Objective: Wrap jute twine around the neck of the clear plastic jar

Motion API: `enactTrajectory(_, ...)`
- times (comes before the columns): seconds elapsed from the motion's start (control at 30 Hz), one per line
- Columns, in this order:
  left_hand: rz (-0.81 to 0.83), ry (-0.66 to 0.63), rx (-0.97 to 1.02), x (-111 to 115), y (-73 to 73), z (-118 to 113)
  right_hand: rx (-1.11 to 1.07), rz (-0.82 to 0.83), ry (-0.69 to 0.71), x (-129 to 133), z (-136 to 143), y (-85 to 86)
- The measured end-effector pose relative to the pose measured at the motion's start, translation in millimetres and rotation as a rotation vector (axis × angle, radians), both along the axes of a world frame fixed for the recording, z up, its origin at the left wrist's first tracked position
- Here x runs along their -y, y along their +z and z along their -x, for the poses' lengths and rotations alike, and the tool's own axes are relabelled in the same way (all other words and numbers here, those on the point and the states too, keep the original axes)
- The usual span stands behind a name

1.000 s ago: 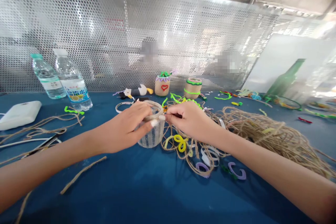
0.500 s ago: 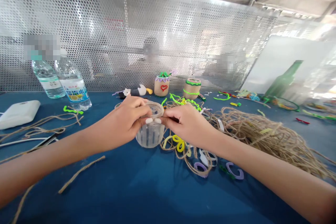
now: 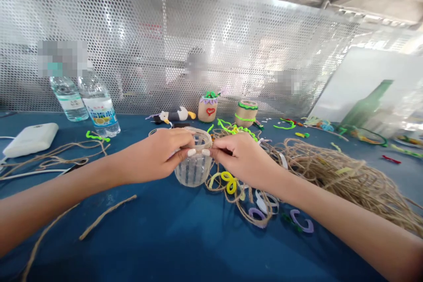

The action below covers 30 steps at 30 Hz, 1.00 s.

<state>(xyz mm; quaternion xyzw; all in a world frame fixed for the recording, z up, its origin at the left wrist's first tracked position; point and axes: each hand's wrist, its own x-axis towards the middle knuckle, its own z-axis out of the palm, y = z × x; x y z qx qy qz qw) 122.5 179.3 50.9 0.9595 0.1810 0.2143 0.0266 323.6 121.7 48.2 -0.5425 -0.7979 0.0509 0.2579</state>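
Note:
A clear ribbed jar point(image 3: 193, 173) stands on the blue table between my hands, with jute twine point(image 3: 202, 134) wound round its rim. My left hand point(image 3: 170, 150) is closed at the jar's near left rim, thumb and fingers pinching the twine there. From the right, my right hand point(image 3: 236, 152) pinches the twine at the rim as well, its thumb tip close to the left thumb. Several strips seem to run down the jar's side. The fingers cover part of the rim and the far side of the jar.
A large heap of jute twine point(image 3: 343, 180) lies to the right, with yellow pipe cleaner loops point(image 3: 229, 182) beside the jar. Behind stand two twine-wrapped jars, one with a red heart point(image 3: 207, 109). Water bottles point(image 3: 101, 112) and a white box point(image 3: 32, 139) are at left.
The view has shifted slightly, so everything sits a little further right. Both hands stay at the jar's rim, still pinching the twine, with the thumbs slightly further apart.

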Motion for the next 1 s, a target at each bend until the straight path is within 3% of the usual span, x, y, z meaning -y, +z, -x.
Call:
enactTrajectory(0.2, -0.148, 0.040, 0.093, 2, -9.5, -4, 0.018, 0.011, -0.006, 2, 1, 1.7)
enactTrajectory(0.43, -0.255, -0.037, 0.081, 1, -13.2, -3, 0.065, 0.066, -0.004, 3, -4, 9.8)
enactTrajectory(0.73, -0.050, 0.053, 0.049, 8, -10.6, -7, 0.007, 0.041, -0.020, -3, -2, 0.2)
enactTrajectory(0.9, 0.013, 0.025, 0.147, 8, -13.1, -10, 0.001, 0.048, -0.008, -1, -2, 4.4)
enactTrajectory(1.0, 0.066, 0.012, 0.106, 6, -8.7, -8, 0.035, 0.096, 0.032, 2, -5, 10.1)
